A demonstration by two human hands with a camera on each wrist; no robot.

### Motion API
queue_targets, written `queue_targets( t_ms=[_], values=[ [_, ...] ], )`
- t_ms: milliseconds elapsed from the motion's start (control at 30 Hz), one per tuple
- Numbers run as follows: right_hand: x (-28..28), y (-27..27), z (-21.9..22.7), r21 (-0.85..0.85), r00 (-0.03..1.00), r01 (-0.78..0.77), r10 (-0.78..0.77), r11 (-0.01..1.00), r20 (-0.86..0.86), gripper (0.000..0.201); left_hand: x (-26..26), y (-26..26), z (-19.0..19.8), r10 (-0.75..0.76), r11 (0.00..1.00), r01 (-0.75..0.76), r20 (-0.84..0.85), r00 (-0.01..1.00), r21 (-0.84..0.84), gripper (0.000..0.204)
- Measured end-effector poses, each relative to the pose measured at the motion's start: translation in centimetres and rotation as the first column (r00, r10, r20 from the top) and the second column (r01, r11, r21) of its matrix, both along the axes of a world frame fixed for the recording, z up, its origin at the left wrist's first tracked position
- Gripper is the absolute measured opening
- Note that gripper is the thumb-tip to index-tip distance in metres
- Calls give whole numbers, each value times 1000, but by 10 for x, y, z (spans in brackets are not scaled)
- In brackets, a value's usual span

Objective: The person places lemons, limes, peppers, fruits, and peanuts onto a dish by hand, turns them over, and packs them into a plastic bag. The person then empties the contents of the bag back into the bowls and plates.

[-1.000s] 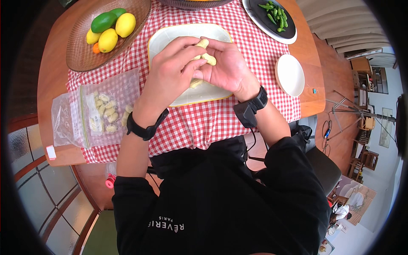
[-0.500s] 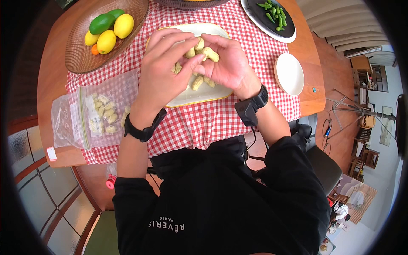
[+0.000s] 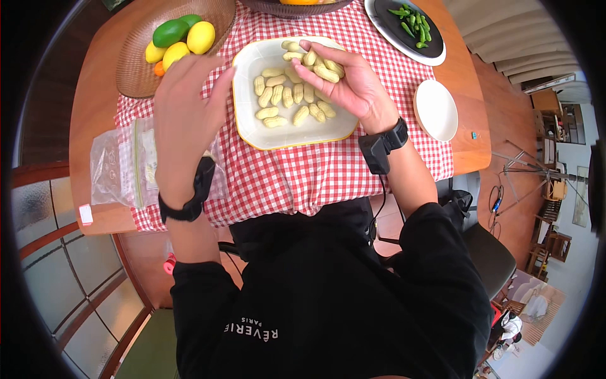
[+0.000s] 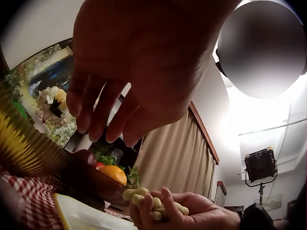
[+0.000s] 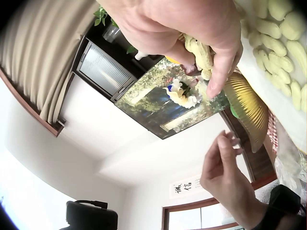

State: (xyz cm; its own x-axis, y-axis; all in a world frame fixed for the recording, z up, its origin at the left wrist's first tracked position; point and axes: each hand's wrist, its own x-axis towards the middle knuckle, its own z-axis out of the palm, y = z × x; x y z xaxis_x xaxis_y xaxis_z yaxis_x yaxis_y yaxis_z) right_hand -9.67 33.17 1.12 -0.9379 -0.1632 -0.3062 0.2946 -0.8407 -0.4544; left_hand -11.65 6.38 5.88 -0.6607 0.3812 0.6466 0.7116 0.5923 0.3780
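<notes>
My right hand (image 3: 353,85) grips several peanuts (image 3: 326,73) in its cupped palm, above the far right part of a white tray (image 3: 338,126) with a yellow rim. More peanuts (image 3: 300,115) lie spread inside the tray. My left hand (image 3: 189,114), slightly blurred, hovers left of the tray near the fruit basket, fingers loosely bent and holding nothing visible. The left wrist view shows that hand's fingers (image 4: 98,108) hanging loose, with the other hand (image 4: 184,211) and its peanuts below. In the right wrist view, peanuts (image 5: 199,55) show between thumb and fingers.
Left of the tray, a woven basket (image 3: 134,66) holds lemons and green fruit; a plastic bag (image 3: 108,165) lies nearer me, partly behind my left arm. An empty white bowl (image 3: 435,110) and a dark plate (image 3: 386,28) with green peppers sit right. Another fruit bowl stands behind.
My left hand has moved left, away from my right hand, uncovering the peanuts in the tray. My right hand still holds peanuts. The head view has shifted slightly.
</notes>
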Motion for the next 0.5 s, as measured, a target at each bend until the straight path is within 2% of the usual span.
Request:
queue_targets(
  t_ms=[67,200,267,333,400,500],
  values=[
    [1,0,3,-10,1000,13,-13,1000,7,29,15,-19,-4,89,995,-77,207,974,-63,22],
    [2,2,6,2,1000,-11,11,1000,2,27,52,-41,-27,165,976,-121,255,953,-179,27],
    [1,1,3,23,1000,7,-7,1000,-8,27,68,-46,-36,291,910,-148,341,894,-387,29],
    [1,-2,4,47,1000,20,-19,999,-19,27,75,-49,-51,306,909,-177,317,898,-377,28],
    [4,-8,8,180,999,-4,12,984,-45,29,78,-56,-64,311,902,-213,222,924,-376,20],
    [15,-34,19,251,994,-66,85,966,-63,32,77,-64,-71,310,928,-236,246,918,-290,14]
  ],
)
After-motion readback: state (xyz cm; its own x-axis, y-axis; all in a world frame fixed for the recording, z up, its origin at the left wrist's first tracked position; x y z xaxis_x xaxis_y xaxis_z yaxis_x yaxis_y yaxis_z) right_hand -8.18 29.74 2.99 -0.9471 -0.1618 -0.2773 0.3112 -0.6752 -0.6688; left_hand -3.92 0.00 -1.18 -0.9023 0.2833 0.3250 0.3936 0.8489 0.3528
